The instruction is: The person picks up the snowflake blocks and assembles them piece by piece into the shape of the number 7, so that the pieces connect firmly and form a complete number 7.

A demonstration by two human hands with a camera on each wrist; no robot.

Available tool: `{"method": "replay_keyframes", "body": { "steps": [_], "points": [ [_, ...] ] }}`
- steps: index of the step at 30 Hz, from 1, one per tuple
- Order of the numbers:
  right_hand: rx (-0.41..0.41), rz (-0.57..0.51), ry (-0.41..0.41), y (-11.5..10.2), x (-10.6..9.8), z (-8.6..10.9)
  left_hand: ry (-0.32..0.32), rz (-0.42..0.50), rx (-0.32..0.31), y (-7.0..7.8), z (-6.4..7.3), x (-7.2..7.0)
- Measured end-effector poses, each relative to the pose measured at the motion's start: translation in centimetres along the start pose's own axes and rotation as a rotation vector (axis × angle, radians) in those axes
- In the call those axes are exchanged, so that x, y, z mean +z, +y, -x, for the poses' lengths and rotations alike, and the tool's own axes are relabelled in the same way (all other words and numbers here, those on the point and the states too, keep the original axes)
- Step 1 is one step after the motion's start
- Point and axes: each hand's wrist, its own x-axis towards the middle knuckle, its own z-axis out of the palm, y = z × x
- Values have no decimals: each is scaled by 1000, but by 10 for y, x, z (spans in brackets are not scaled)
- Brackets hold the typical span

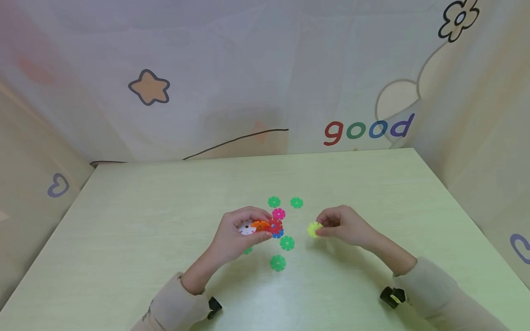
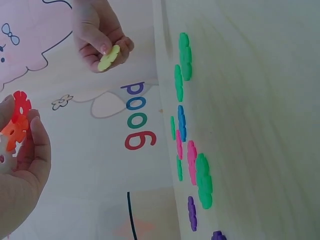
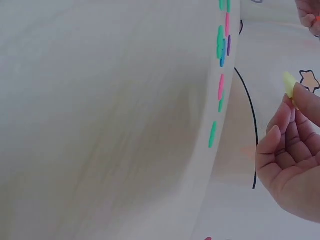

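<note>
On my feed, the left hand [image 1: 227, 236] has its fingers curled round a white disc [image 1: 243, 231], orange disc [image 1: 261, 225] and red disc [image 1: 275, 225], seemingly slotted together, above the desk [image 1: 145, 230]. Right hand [image 1: 345, 225] pinches the yellow disc [image 1: 313, 229] by its edge, also raised, apart from those. Probably light, stiff plastic, slightly slick, not fragile; joints might pop. I'd grip rims, keep notches free.

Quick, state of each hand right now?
Left hand: closed, holding a white disc, an orange disc and a red disc, seemingly joined.
Right hand: closed, pinching a yellow disc.
</note>
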Motion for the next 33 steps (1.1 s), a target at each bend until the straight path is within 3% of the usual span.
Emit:
{"method": "replay_keyframes", "body": {
  "steps": [11,22,33],
  "points": [
    [8,-23,57,-16,4,-2,2,5,-27,-2,-1,0],
    [-69,1,91,-32,7,1,-4,38,-35,-2,-2,0],
    [-146,31,139,-45,13,0,-1,9,-29,0,-3,3]
  ]
}}
